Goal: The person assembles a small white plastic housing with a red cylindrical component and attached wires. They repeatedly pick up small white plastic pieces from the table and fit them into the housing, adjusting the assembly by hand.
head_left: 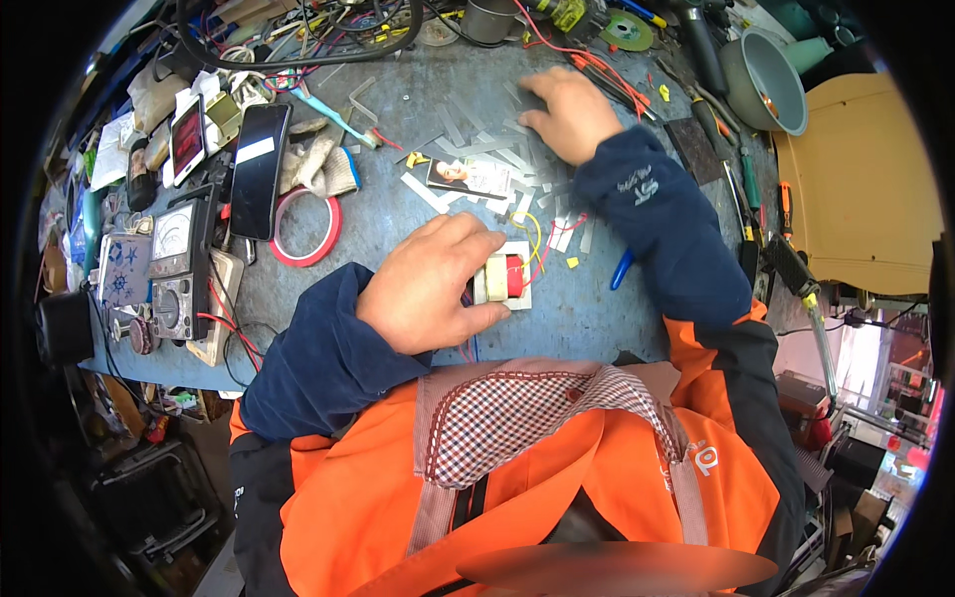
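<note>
Left hand [423,284]: centre of frame; thumb and forefinger clamped across small transformer
Small transformer [513,278]: just right of frame centre on bench [378,234], red winding showing, yellow wires [539,235] looping up
Right hand [577,117]: upper centre, over bench by the strips; thumb and forefinger apart
Metal strips [425,193]: loose scatter, upper centre, between hands
Tape roll [276,231]: left of centre, lying flat
Black phone [257,184]: left, beside tape
Analog meter [174,294]: far left, dial up
</note>
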Motion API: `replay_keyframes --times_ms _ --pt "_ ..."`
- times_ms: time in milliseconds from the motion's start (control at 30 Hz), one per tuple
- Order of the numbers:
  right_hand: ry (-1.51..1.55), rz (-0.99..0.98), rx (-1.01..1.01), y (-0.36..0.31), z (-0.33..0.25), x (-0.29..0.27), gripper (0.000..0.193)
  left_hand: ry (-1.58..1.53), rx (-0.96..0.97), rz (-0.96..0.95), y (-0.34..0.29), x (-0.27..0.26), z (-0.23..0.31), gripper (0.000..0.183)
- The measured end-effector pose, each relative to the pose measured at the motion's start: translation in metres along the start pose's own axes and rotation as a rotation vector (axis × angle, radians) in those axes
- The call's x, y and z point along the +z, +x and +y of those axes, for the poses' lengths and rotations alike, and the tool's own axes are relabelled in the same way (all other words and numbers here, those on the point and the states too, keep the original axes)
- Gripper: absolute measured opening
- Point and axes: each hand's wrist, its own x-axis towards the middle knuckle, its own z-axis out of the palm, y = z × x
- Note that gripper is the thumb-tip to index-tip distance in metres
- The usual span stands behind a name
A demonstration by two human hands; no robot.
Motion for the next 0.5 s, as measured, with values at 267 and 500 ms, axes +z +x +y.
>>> replay_keyframes --times_ms 267,500 --pt "0.010 -0.219 0.087 0.039 0.026 -0.004 0.049 -0.029 -0.024 -0.017 0.001 -0.002 -0.001 0.064" --pt "0.208 -0.143 0.124 0.010 0.013 -0.034 0.030 -0.048 -0.037 -0.055 0.002 -0.004 0.002 0.068"
